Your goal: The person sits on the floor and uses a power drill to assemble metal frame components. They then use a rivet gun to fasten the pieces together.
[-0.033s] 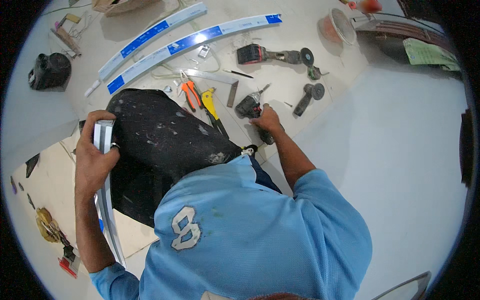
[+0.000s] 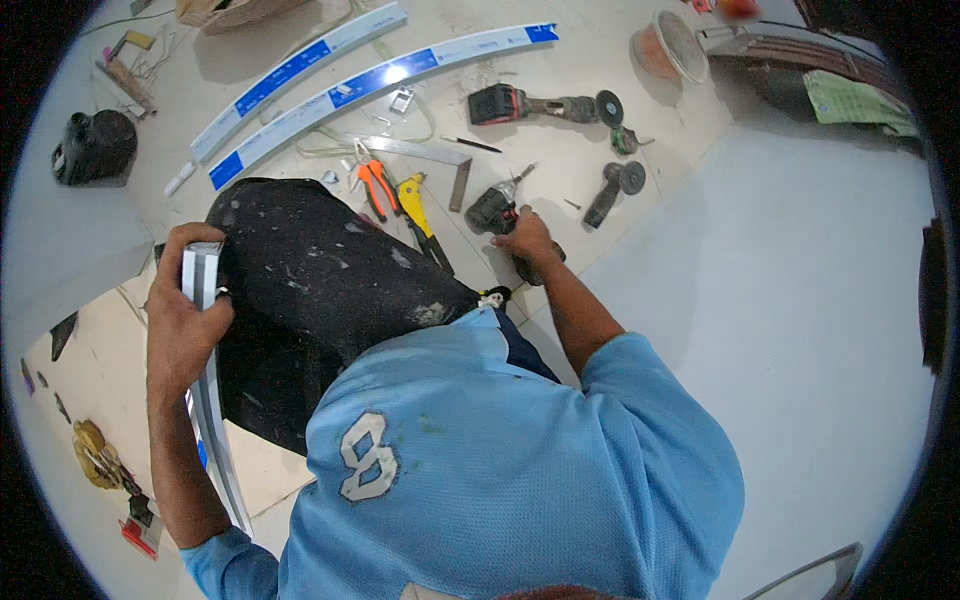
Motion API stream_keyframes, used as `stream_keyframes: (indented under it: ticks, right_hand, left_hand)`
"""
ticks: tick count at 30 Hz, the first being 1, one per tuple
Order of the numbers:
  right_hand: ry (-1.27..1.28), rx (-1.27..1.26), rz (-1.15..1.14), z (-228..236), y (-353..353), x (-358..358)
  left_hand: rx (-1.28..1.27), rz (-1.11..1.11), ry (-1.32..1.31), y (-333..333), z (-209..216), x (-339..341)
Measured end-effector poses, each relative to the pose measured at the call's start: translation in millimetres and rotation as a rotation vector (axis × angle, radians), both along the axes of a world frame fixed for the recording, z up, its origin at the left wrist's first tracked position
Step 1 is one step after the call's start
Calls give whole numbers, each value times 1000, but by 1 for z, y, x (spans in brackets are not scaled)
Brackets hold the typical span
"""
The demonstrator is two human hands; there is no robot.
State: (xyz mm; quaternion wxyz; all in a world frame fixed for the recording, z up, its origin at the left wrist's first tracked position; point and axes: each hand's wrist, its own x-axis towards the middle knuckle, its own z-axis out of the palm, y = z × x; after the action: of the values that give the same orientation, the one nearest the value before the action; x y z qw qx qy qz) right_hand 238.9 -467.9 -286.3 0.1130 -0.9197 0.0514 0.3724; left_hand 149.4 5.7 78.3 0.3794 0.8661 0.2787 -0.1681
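Note:
My left hand [image 2: 188, 315] is closed around the end of a long white grooved profile [image 2: 203, 272], which runs back along my forearm beside my bent, black-trousered leg. My right hand [image 2: 530, 240] is wrapped around the handle of a cordless drill [image 2: 490, 210] on the tiled floor, its bit pointing away to the right. Part of the handle is covered by my fingers. To the left of the drill lie orange-handled pliers [image 2: 376, 190], a yellow and black hand riveter [image 2: 420, 210] and a metal square [image 2: 459, 186].
Two blue and white profile strips [image 2: 380, 75] lie across the far floor. Beyond the drill are a cordless angle grinder [image 2: 545, 106], a smaller cutting tool [image 2: 612, 195] and a pencil [image 2: 472, 144]. A bucket [image 2: 668, 50] stands far right; a black case [image 2: 95, 147] sits far left.
The floor and tools appear shifted slightly to the left in the picture. Both hands keep the same holds on the profile and the drill.

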Motion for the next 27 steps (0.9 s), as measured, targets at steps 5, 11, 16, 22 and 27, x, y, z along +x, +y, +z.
stream_keyframes:
  ticks: [5, 11, 16, 22, 27]
  right_hand:
    - [-253, 37, -118, -79, -17, -23]
    - [-392, 343, -115, -44, 10, -17]
    - [-218, 864, -324, 88, 56, 23]
    - [-263, 1143, -177, 258, 149, 34]
    - [-225, 905, 327, 321, 150, 34]
  left_hand:
    - [-10, -111, -173, 6, -18, -3]
    - [-26, -163, -39, 29, -12, 7]
    - [-7, -108, 67, 23, -3, 11]
    - [-22, -96, 38, 24, -10, 7]
    - [-2, -123, 12, 29, -17, 3]
